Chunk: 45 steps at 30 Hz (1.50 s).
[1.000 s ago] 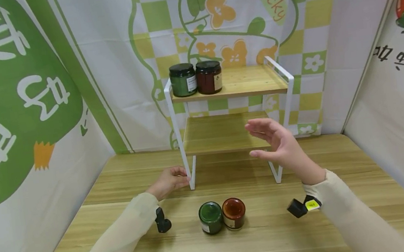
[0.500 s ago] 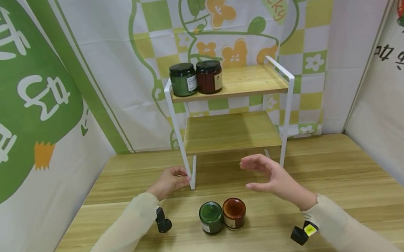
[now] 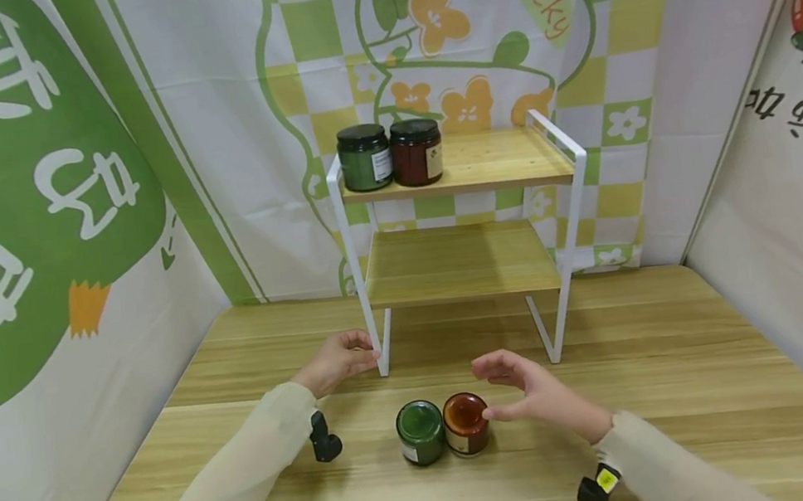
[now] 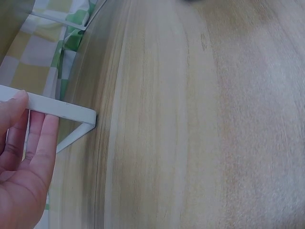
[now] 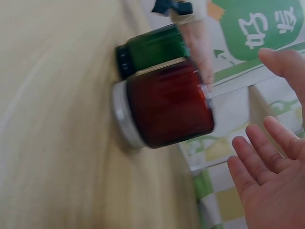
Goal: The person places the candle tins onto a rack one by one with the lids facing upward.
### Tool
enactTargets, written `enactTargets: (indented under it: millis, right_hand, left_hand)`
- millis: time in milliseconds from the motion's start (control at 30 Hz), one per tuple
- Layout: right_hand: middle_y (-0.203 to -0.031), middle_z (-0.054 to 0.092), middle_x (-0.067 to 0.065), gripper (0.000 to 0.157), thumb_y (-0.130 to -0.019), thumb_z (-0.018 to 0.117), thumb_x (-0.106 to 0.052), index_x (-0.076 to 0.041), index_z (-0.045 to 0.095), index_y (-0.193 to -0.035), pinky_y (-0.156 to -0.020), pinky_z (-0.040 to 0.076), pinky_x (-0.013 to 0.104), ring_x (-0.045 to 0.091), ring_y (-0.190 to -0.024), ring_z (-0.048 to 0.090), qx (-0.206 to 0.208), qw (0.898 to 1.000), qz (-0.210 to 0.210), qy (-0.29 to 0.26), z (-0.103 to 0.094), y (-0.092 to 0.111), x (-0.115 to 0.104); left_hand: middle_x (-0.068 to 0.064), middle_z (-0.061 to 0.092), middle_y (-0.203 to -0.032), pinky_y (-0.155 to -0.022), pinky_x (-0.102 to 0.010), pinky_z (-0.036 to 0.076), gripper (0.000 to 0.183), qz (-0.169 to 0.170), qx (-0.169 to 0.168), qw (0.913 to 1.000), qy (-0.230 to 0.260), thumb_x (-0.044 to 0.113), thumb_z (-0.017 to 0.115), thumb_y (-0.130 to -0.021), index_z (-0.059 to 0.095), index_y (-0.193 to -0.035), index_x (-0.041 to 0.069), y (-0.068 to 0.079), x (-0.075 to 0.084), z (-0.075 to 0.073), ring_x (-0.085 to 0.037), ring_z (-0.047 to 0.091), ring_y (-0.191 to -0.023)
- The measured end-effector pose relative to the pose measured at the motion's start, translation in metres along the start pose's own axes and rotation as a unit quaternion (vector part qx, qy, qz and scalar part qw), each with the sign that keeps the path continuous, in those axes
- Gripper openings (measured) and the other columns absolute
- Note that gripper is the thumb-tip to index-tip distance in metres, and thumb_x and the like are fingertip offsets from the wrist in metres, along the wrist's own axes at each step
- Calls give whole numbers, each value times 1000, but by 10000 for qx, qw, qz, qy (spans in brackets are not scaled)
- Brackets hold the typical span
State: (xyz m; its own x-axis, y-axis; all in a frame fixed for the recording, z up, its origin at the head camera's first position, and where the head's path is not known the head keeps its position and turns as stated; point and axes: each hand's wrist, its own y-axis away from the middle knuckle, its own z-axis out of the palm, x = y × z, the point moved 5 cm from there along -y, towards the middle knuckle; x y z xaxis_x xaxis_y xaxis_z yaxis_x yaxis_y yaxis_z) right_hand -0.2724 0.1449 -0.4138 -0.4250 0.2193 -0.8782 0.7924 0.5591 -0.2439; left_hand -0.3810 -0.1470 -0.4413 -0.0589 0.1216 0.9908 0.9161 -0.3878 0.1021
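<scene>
At the shelf's front left foot, my left hand (image 3: pixel 340 360) pinches the white metal leg (image 4: pixel 71 111) between thumb and fingers. My right hand (image 3: pixel 543 396) is just right of an amber glass jar (image 3: pixel 465 418), fingers spread and thumb apart; the right wrist view shows a gap between palm and jar. Beside the amber jar (image 5: pixel 167 105) stands a green glass jar (image 3: pixel 419 428). Both are upside down on the table, glass base up, with a silver lid under the amber one and a dark lid under the green one.
The two-tier shelf (image 3: pixel 459 264) has wooden boards and white side frames. On its top board, at the left, stand a green jar (image 3: pixel 364 159) and a dark red jar (image 3: pixel 416 153), both black-lidded. Printed cloth (image 3: pixel 202 99) hangs behind and at the sides of the table (image 3: pixel 659 386).
My right hand has come down and toward the left, from in front of the shelf's lower board to beside the amber jar. My left hand stays on the shelf leg.
</scene>
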Motion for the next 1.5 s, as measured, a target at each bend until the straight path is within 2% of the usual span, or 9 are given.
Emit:
enactTargets:
  millis: [200,367,533,667,900,1000,1200,1400,1500]
  right_hand:
    - [-136,49,21,64,-80,80,-19,-2,46,-133,-112,34,53,36,-128,46,-184,9978,559,-301,10,2,21]
    - [-136,49,21,69,-80,79,-17,4,43,-134,-110,35,56,37,-126,47,-305,9967,622,-425,17,3,31]
    - [-135,51,16,71,-79,80,-16,4,42,-136,-110,35,56,35,-124,49,-346,9945,787,-606,21,3,36]
    - [-135,52,14,74,-78,81,-15,2,41,-137,-111,33,54,33,-124,48,-365,9920,953,-746,24,3,41]
    - [-134,54,12,74,-77,82,-17,-1,42,-138,-112,34,52,30,-125,49,-482,9927,942,-581,30,1,44]
    - [-133,54,12,73,-77,82,-17,-2,43,-137,-111,36,48,28,-125,49,-540,9925,938,-562,32,1,44]
    - [-133,54,13,70,-79,81,-17,-1,43,-135,-107,40,36,27,-123,51,-577,9930,928,-447,34,0,46]
    - [-129,57,11,68,-79,82,-16,0,44,-133,-107,39,37,25,-121,52,-600,9928,948,-422,36,0,45]
    - [-128,58,11,67,-78,81,-14,0,44,-133,-106,40,33,25,-120,53,-615,9926,943,-463,36,0,45]
  left_hand:
    - [-5,53,-97,-89,-28,56,11,26,-15,10000,17,-6,56,-94,51,-101,0,0,0,0,-18,61,-94]
    - [-6,53,-98,-88,-25,56,11,62,-41,10000,59,-6,55,-94,50,-103,-2,0,0,0,-20,61,-97]
    - [-6,53,-98,-90,-28,56,13,102,-64,9999,-21,-5,56,-94,49,-105,-5,0,0,0,-20,61,-96]
    - [-6,53,-97,-88,-26,56,18,120,-90,9999,-71,-5,56,-94,46,-109,-10,0,0,1,-20,61,-96]
    - [-6,53,-97,-86,-23,56,21,55,-64,10000,22,-6,55,-94,44,-111,-13,0,0,1,-20,61,-97]
    - [-6,53,-97,-85,-22,56,21,19,-45,10000,17,-6,56,-94,44,-111,-13,0,0,1,-21,61,-97]
    - [-5,53,-96,-91,-30,56,21,3,-19,10000,-89,-6,58,-93,46,-109,-12,-1,0,1,-20,61,-95]
    - [-5,53,-96,-95,-36,54,20,13,0,9999,-124,-6,57,-93,46,-109,-11,-2,-1,0,-20,60,-95]
    - [-5,54,-95,-96,-37,54,19,31,-9,9999,-120,-6,58,-93,47,-107,-10,-1,-1,0,-20,60,-94]
